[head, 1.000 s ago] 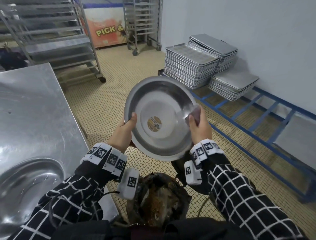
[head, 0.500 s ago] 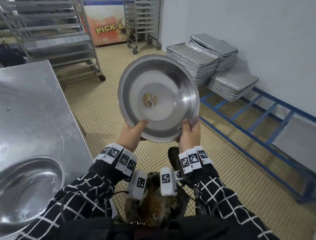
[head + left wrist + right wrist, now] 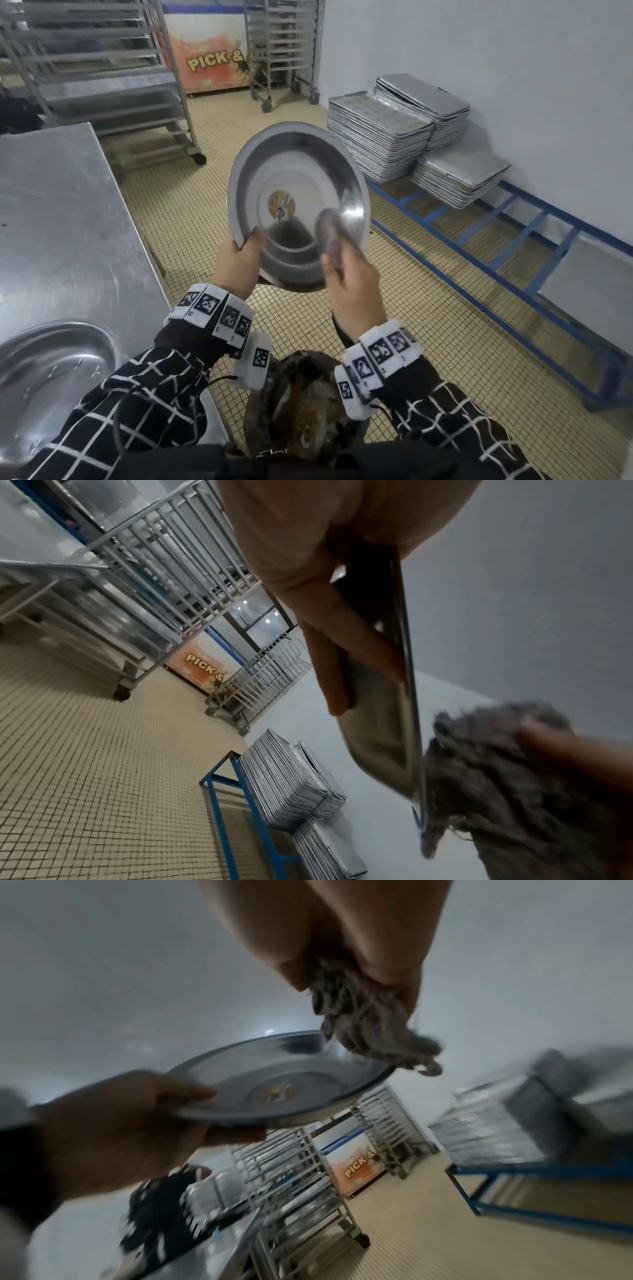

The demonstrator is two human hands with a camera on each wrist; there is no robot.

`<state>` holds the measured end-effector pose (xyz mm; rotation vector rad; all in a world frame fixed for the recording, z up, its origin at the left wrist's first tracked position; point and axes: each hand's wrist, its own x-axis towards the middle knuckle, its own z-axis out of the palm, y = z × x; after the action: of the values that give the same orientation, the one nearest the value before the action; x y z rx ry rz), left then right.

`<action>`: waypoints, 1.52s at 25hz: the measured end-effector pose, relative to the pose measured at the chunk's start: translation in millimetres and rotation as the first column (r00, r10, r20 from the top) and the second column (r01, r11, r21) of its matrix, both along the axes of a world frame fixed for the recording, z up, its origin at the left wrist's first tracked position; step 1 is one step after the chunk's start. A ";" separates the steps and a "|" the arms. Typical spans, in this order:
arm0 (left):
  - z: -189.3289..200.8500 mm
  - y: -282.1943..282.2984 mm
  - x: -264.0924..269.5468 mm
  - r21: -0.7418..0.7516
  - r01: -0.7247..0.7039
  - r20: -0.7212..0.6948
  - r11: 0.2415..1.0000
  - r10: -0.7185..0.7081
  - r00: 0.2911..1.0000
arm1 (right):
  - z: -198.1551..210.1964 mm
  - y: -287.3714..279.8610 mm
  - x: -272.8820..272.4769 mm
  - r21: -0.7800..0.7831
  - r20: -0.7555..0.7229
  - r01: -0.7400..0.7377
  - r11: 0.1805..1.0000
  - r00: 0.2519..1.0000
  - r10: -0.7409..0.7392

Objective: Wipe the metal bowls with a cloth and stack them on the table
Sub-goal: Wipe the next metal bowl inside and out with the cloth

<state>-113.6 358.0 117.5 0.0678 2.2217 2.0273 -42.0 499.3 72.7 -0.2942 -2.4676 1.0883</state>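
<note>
I hold a round metal bowl (image 3: 298, 192) tilted toward me above the tiled floor, with a round sticker (image 3: 281, 205) in its middle. My left hand (image 3: 239, 263) grips its lower left rim (image 3: 192, 1107), thumb inside and fingers behind. My right hand (image 3: 349, 284) grips a grey-brown cloth (image 3: 330, 233) bunched in its fingers and presses it on the bowl's lower right inner wall. The right wrist view shows the cloth (image 3: 369, 1031) at the bowl's rim (image 3: 274, 1080); the left wrist view shows the cloth (image 3: 507, 772) beside the rim edge (image 3: 409, 696). Another metal bowl (image 3: 51, 370) lies on the steel table (image 3: 61, 212) at lower left.
Stacks of metal trays (image 3: 380, 137) sit on a low blue frame (image 3: 513, 240) along the right wall. Wheeled metal racks (image 3: 102, 75) stand behind the table, and another rack (image 3: 281, 51) by an orange "PICK &" cabinet (image 3: 209, 58). A dark bin (image 3: 301, 407) sits below my wrists.
My right hand left the bowl's lower rim and moved the cloth up onto the lower right inner wall. The left hand shifted further left on the rim, and the bowl came down slightly.
</note>
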 end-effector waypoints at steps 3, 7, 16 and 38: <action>8.0 4.3 3.0 0.122 0.034 0.039 0.992 -0.039 0.998 | -14.0 -25.7 -2.1 0.399 0.062 -0.267 0.877 0.962 0.264; 18.1 -1.0 1.0 0.114 0.079 -0.027 0.990 -0.076 0.997 | -24.8 -0.4 -8.0 0.496 0.174 -0.224 0.839 0.972 0.157; 10.7 0.0 -1.0 0.127 0.075 -0.108 0.989 -0.061 0.992 | -34.0 -36.9 5.7 0.280 -0.069 -0.125 0.952 0.986 0.149; -12.7 -29.4 -5.3 0.047 0.151 -0.042 0.987 -0.149 0.988 | 3.8 72.3 -13.2 -0.315 0.125 0.288 0.904 0.957 -0.261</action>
<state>-118.9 328.6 104.8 0.2723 2.1167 2.0173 -55.2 571.6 76.5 -0.7778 -2.2101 1.3823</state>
